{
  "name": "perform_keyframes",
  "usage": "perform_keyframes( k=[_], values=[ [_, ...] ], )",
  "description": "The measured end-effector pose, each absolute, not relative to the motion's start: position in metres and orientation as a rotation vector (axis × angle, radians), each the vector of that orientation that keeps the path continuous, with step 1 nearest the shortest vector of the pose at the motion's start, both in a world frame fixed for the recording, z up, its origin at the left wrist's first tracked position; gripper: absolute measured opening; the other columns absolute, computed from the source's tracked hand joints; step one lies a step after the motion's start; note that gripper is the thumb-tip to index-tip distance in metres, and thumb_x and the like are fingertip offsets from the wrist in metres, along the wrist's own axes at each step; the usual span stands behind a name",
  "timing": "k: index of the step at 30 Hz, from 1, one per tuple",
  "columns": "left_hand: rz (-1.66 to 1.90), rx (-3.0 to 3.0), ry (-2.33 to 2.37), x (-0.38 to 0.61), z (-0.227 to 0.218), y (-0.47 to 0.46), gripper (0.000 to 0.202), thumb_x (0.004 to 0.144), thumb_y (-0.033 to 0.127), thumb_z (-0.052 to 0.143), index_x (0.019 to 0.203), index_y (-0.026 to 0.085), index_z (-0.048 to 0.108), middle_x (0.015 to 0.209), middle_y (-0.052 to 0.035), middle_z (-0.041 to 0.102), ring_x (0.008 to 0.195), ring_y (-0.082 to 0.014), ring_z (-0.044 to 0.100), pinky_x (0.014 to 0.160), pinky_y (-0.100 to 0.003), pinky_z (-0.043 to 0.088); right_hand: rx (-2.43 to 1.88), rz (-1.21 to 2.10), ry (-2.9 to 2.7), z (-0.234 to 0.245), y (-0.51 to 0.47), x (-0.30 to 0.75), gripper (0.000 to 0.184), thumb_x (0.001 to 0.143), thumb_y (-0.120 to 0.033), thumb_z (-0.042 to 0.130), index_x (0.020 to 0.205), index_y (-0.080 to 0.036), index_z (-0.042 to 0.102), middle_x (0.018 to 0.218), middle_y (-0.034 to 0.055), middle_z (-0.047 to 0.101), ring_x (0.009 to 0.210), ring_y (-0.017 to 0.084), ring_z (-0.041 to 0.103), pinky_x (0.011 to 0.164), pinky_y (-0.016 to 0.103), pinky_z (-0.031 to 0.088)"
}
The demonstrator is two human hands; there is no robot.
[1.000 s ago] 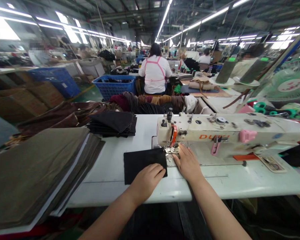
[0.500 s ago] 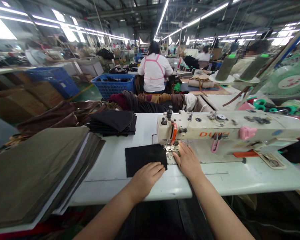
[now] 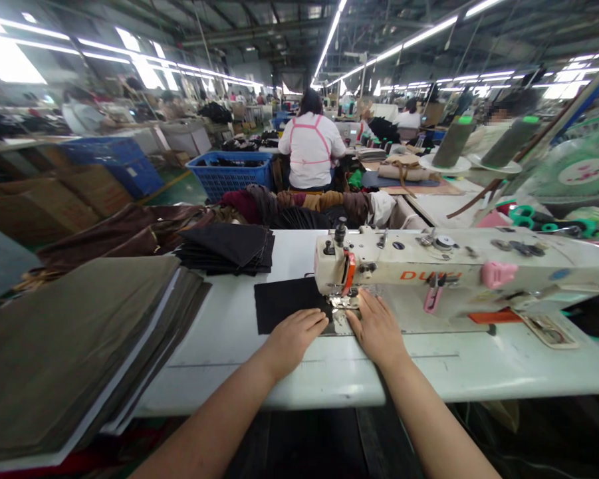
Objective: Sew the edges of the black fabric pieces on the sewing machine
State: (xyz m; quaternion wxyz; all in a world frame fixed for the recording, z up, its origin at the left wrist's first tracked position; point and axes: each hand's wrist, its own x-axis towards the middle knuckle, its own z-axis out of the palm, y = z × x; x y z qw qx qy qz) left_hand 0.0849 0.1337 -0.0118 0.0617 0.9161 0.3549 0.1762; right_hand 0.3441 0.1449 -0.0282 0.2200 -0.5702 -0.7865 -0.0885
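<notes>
Cloth (image 3: 285, 307) under left fingers (image 3: 311, 319), their grip unclear, right fingers (image 3: 373, 309) spread, just beside it

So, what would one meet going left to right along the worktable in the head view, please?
Olive fabric stack, black fabric pile, black fabric piece, right hand, pink-handled snips, orange strip, shallow tray.

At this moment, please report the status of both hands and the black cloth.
Left hand on black cloth; right hand beside presser foot. Cloth flat, right edge by foot. Black stack lies just beyond cloth.
</notes>
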Motion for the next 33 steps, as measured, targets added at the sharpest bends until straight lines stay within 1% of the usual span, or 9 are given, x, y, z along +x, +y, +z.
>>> perform_keyframes(
  k=[4, 10, 15, 22, 25, 27, 29, 31, 33],
  values=[
    [0.539, 2.759, 1.079, 0.086, -0.011, 0.147, 0.047, 0.097, 0.008, 0.044, 0.141, 0.018, 0.057, 0.144, -0.0084, 0.060, 0.137, -0.0220, 0.052, 0.117, -0.041, 0.042, -1.580, -0.254, -2.182, -0.027, 0.145, 0.344, 0.053, 0.102, -0.044, 0.046, 0.142, -0.009, 0.051, 0.149, 0.0164, 0.053, 0.140, 0.027, 0.048, 0.117, 0.046, 0.035],
    [0.568, 2.731, 1.087, 0.087, -0.009, 0.164, 0.045, 0.098, 0.011, 0.047, 0.141, 0.021, 0.057, 0.144, -0.0076, 0.060, 0.137, -0.0216, 0.051, 0.118, -0.042, 0.040, -1.591, -0.238, -2.187, -0.027, 0.146, 0.345, 0.054, 0.102, -0.045, 0.046, 0.142, -0.010, 0.051, 0.149, 0.0170, 0.053, 0.140, 0.027, 0.048, 0.118, 0.046, 0.034],
    [0.578, 2.718, 1.122, 0.089, -0.009, 0.173, 0.040, 0.099, 0.014, 0.048, 0.137, 0.019, 0.060, 0.142, -0.0083, 0.061, 0.135, -0.0222, 0.053, 0.117, -0.042, 0.041, -1.592, -0.235, -2.182, -0.028, 0.146, 0.345, 0.054, 0.102, -0.046, 0.045, 0.142, -0.011, 0.051, 0.148, 0.0160, 0.054, 0.139, 0.027, 0.048, 0.117, 0.046, 0.034],
    [0.671, 2.685, 1.122, 0.090, -0.012, 0.179, 0.039, 0.098, 0.014, 0.049, 0.133, 0.020, 0.064, 0.137, -0.0081, 0.065, 0.131, -0.0234, 0.056, 0.114, -0.044, 0.044, -1.574, -0.253, -2.178, -0.029, 0.147, 0.346, 0.054, 0.103, -0.046, 0.045, 0.143, -0.010, 0.050, 0.147, 0.0176, 0.055, 0.137, 0.028, 0.050, 0.116, 0.047, 0.036],
    [0.747, 2.624, 1.066, 0.092, -0.013, 0.186, 0.036, 0.095, 0.012, 0.052, 0.126, 0.021, 0.069, 0.131, -0.0071, 0.068, 0.125, -0.0226, 0.060, 0.110, -0.042, 0.047, -1.568, -0.261, -2.177, -0.029, 0.148, 0.347, 0.053, 0.102, -0.045, 0.045, 0.142, -0.011, 0.051, 0.147, 0.0180, 0.054, 0.136, 0.028, 0.050, 0.115, 0.047, 0.036],
    [0.782, 2.552, 1.071, 0.093, -0.012, 0.194, 0.035, 0.092, 0.006, 0.051, 0.115, 0.021, 0.073, 0.122, -0.0059, 0.072, 0.117, -0.0195, 0.064, 0.107, -0.036, 0.050, -1.567, -0.256, -2.181, -0.029, 0.148, 0.347, 0.052, 0.103, -0.045, 0.044, 0.141, -0.011, 0.052, 0.146, 0.0177, 0.055, 0.136, 0.028, 0.051, 0.114, 0.047, 0.038],
    [0.806, 2.491, 1.154, 0.093, -0.010, 0.206, 0.039, 0.087, -0.001, 0.047, 0.105, 0.019, 0.075, 0.118, -0.0060, 0.072, 0.113, -0.0176, 0.064, 0.105, -0.033, 0.051, -1.568, -0.249, -2.181, -0.029, 0.149, 0.347, 0.051, 0.103, -0.044, 0.044, 0.140, -0.012, 0.053, 0.145, 0.0176, 0.056, 0.135, 0.028, 0.052, 0.112, 0.047, 0.039],
    [0.811, 2.474, 1.327, 0.092, -0.007, 0.221, 0.042, 0.085, -0.003, 0.045, 0.110, 0.017, 0.073, 0.123, -0.0079, 0.069, 0.118, -0.0191, 0.061, 0.108, -0.034, 0.048, -1.563, -0.249, -2.172, -0.029, 0.150, 0.348, 0.050, 0.103, -0.045, 0.044, 0.139, -0.011, 0.054, 0.143, 0.0181, 0.058, 0.133, 0.029, 0.053, 0.111, 0.047, 0.041],
    [0.797, 2.467, 1.494, 0.090, -0.004, 0.236, 0.045, 0.086, 0.000, 0.049, 0.125, 0.014, 0.065, 0.131, -0.0120, 0.064, 0.126, -0.0228, 0.054, 0.113, -0.040, 0.043, -1.555, -0.260, -2.155, -0.029, 0.151, 0.348, 0.051, 0.102, -0.045, 0.045, 0.138, -0.010, 0.054, 0.141, 0.0188, 0.059, 0.131, 0.030, 0.054, 0.109, 0.047, 0.042]
  ],
)
